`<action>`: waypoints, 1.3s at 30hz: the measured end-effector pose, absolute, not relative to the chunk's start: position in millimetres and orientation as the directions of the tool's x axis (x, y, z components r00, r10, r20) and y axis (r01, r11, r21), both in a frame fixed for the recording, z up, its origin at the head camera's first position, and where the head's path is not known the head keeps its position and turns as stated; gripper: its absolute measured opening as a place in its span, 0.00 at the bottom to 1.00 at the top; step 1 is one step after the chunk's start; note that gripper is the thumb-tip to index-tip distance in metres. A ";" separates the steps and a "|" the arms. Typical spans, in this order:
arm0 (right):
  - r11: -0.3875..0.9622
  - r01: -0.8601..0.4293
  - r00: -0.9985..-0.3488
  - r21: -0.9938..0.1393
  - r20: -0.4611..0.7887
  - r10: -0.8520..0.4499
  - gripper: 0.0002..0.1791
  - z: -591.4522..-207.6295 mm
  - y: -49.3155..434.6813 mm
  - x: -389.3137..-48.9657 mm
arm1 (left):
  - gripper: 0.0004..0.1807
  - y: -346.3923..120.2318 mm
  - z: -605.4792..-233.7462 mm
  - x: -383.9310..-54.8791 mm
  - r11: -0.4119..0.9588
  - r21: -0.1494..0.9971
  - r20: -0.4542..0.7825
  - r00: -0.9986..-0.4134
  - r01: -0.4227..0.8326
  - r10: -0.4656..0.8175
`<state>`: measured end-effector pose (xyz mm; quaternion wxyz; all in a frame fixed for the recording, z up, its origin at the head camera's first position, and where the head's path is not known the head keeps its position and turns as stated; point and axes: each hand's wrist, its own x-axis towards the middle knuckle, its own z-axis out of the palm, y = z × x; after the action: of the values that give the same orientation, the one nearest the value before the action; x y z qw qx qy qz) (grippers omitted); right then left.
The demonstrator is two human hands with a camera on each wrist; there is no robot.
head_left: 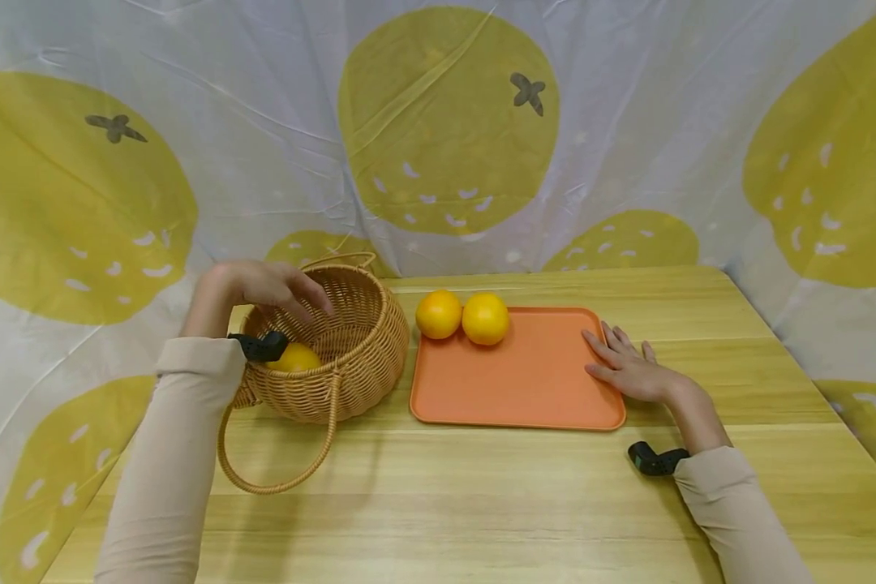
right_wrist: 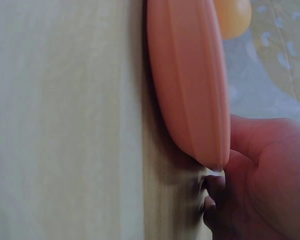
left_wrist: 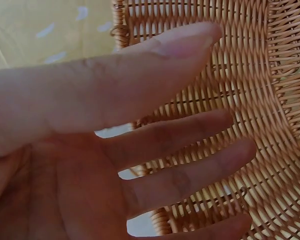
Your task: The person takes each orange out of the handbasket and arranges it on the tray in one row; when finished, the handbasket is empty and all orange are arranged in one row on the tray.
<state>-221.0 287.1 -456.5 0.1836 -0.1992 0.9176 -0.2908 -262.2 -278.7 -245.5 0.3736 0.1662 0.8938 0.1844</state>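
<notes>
My left hand (head_left: 277, 288) hovers at the mouth of a wicker basket (head_left: 387, 349), relaxed fingers pointing down into it. Nothing lies between thumb and fingers in the left wrist view, where the woven wall (left_wrist: 240, 90) is behind them. Inside the basket is an orange (head_left: 298, 358), partly hidden by the wrist camera. Two more oranges, a left one (head_left: 439, 314) and a right one (head_left: 486, 319), sit side by side at the back left of an orange tray (head_left: 526, 381). My right hand (head_left: 631, 369) rests on the tray's right edge, fingers extended.
A wicker handle (head_left: 277, 489) hangs down at the basket's front, and another (head_left: 339, 258) stands at its back. The wooden table (head_left: 482, 503) ends at a fabric backdrop (head_left: 628, 122) printed with yellow fruit.
</notes>
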 end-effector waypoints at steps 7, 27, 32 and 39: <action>0.750 -0.259 -0.856 -0.609 -0.215 -0.470 0.60 -460.8 287.8 -223.4 | 0.23 -278.0 -251.1 -267.5 0.900 0.428 -0.681 -0.627 0.080 0.379; 0.723 -0.265 -0.852 -0.638 -0.196 -0.485 0.43 -431.9 272.7 -205.8 | 0.23 -288.5 -276.4 -274.5 0.910 0.415 -0.772 -0.531 -0.008 0.348; 0.696 -0.277 -0.847 -0.663 -0.174 -0.503 0.43 -436.8 276.1 -207.3 | 0.24 -289.1 -282.1 -277.9 0.908 0.419 -0.761 -0.541 0.008 0.357; 0.710 -0.290 -0.853 -0.642 -0.163 -0.496 0.44 -452.8 283.6 -213.8 | 0.34 -284.2 -286.7 -278.7 0.908 0.417 -0.750 -0.550 0.040 0.368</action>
<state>-213.8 283.6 -452.8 0.1641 -0.2161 0.9100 -0.3135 -278.7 -284.2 -286.7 0.4593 0.1182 0.8621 0.1786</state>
